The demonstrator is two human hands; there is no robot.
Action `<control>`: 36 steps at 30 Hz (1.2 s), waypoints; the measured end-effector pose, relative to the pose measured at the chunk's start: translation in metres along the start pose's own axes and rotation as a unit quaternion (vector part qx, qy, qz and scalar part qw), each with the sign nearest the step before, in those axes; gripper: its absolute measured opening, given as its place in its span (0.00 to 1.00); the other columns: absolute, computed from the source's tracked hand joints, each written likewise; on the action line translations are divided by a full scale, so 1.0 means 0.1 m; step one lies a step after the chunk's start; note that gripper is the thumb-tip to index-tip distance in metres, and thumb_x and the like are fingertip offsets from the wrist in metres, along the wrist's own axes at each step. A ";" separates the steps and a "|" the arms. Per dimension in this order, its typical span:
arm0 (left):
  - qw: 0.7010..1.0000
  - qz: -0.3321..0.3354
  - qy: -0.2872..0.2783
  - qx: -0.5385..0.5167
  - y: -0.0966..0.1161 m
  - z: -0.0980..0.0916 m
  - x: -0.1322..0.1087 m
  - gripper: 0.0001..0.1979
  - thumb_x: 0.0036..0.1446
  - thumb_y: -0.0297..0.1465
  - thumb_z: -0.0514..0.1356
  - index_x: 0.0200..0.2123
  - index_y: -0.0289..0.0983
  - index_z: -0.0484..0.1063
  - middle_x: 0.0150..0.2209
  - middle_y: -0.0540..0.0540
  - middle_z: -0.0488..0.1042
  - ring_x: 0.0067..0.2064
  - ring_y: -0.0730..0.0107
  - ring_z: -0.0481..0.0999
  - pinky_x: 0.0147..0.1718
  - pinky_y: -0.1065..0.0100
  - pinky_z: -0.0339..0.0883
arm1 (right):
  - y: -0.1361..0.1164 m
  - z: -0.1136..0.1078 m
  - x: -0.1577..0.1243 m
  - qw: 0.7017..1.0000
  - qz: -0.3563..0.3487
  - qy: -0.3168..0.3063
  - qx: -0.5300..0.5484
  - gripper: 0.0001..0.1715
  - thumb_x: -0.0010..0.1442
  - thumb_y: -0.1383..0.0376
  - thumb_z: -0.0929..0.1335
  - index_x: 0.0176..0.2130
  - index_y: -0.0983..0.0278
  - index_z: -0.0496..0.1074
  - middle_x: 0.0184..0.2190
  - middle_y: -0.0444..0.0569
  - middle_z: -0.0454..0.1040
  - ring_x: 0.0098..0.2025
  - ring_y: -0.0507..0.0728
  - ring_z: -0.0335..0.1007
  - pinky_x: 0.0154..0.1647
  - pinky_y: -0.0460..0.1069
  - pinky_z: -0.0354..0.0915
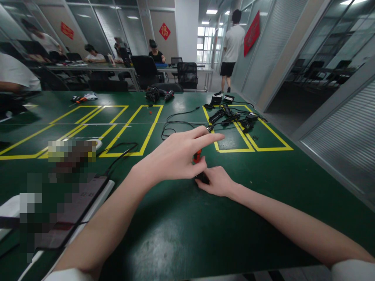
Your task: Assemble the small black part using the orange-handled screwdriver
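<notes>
My left hand is in the middle of the view, above and to the left of my right hand. Its thumb and some fingers close round a small orange-red and black handle, which looks like a screwdriver's, while the index finger points out to the right. Lower down, my right hand rests at the green table, its fingers closed on a small dark part. That part sits just beneath the handle. My fingers cover most of both things, so I cannot make out whether they touch.
Black cables and dark parts lie in a heap beyond my hands, inside yellow tape. A coiled black cable and a power drill lie at the far edge. On the left is a phone. People sit and walk beyond.
</notes>
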State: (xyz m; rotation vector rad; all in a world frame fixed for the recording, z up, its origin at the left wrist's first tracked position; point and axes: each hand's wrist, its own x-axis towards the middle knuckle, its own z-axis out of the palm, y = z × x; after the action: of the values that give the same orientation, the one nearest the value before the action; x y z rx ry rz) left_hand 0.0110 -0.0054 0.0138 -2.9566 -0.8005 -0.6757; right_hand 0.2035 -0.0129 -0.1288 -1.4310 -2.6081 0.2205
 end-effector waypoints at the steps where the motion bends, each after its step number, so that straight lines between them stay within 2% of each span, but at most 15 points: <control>1: 1.000 0.002 0.002 0.002 0.00 0.00 0.00 0.29 0.61 0.25 0.56 0.65 0.41 0.63 0.50 0.43 0.72 0.41 0.68 0.76 0.38 0.70 0.68 | 0.00 0.00 0.00 1.000 0.000 0.000 -0.002 0.17 0.68 0.53 0.64 0.46 0.63 0.68 0.34 0.50 0.82 0.34 0.61 0.80 0.32 0.50 0.57; 12: 1.000 -0.011 0.004 0.012 0.00 0.00 0.00 0.28 0.62 0.25 0.55 0.65 0.42 0.64 0.47 0.44 0.74 0.39 0.69 0.76 0.36 0.71 0.67 | 0.00 0.00 0.00 1.000 0.002 0.001 -0.012 0.19 0.68 0.52 0.64 0.47 0.64 0.68 0.36 0.52 0.82 0.35 0.62 0.80 0.32 0.50 0.57; 18: 1.000 -0.002 0.009 0.017 -0.01 0.01 0.00 0.27 0.63 0.24 0.55 0.65 0.42 0.65 0.48 0.44 0.74 0.41 0.68 0.77 0.36 0.71 0.66 | 0.00 0.01 0.00 1.000 0.001 0.003 -0.011 0.19 0.68 0.52 0.63 0.47 0.64 0.68 0.36 0.52 0.82 0.35 0.62 0.80 0.32 0.50 0.56; 21: 1.000 -0.003 0.010 0.020 -0.02 0.01 0.00 0.26 0.63 0.27 0.57 0.65 0.43 0.65 0.49 0.45 0.74 0.40 0.69 0.77 0.34 0.71 0.65 | 0.00 0.01 0.00 1.000 0.003 0.003 -0.015 0.19 0.67 0.52 0.63 0.47 0.64 0.68 0.36 0.52 0.82 0.35 0.62 0.80 0.32 0.50 0.55; 27: 1.000 -0.011 0.004 0.016 -0.02 0.02 -0.01 0.27 0.64 0.26 0.56 0.66 0.43 0.63 0.48 0.45 0.74 0.41 0.68 0.77 0.36 0.71 0.67 | 0.01 0.02 0.00 1.000 0.002 0.001 -0.012 0.19 0.67 0.52 0.63 0.47 0.64 0.68 0.36 0.52 0.82 0.35 0.62 0.80 0.32 0.50 0.56; 30: 1.000 -0.002 0.004 0.010 -0.02 0.02 -0.01 0.28 0.63 0.29 0.59 0.66 0.43 0.63 0.50 0.44 0.74 0.43 0.66 0.77 0.38 0.70 0.68 | 0.01 0.02 0.00 1.000 0.001 0.000 -0.008 0.18 0.68 0.52 0.63 0.46 0.64 0.68 0.36 0.52 0.82 0.35 0.62 0.80 0.32 0.50 0.57; 32: 1.000 0.005 0.004 0.003 -0.01 0.02 -0.01 0.28 0.62 0.26 0.58 0.66 0.43 0.63 0.52 0.43 0.73 0.44 0.67 0.77 0.40 0.70 0.68 | 0.01 0.01 0.00 1.000 -0.002 0.002 -0.004 0.18 0.68 0.53 0.63 0.46 0.64 0.68 0.36 0.52 0.82 0.35 0.62 0.80 0.32 0.50 0.56; 36: 1.000 -0.009 0.006 0.010 -0.01 0.01 -0.01 0.27 0.63 0.25 0.57 0.65 0.43 0.65 0.50 0.45 0.74 0.40 0.69 0.77 0.35 0.71 0.67 | 0.00 0.00 0.00 1.000 0.003 0.001 -0.010 0.19 0.67 0.52 0.63 0.47 0.64 0.68 0.37 0.53 0.83 0.35 0.62 0.80 0.32 0.50 0.56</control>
State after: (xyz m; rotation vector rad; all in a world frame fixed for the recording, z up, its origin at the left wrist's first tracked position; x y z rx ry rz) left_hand 0.0107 -0.0049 0.0121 -2.9278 -0.8298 -0.6824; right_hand 0.2036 -0.0127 -0.1290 -1.4439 -2.6121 0.1929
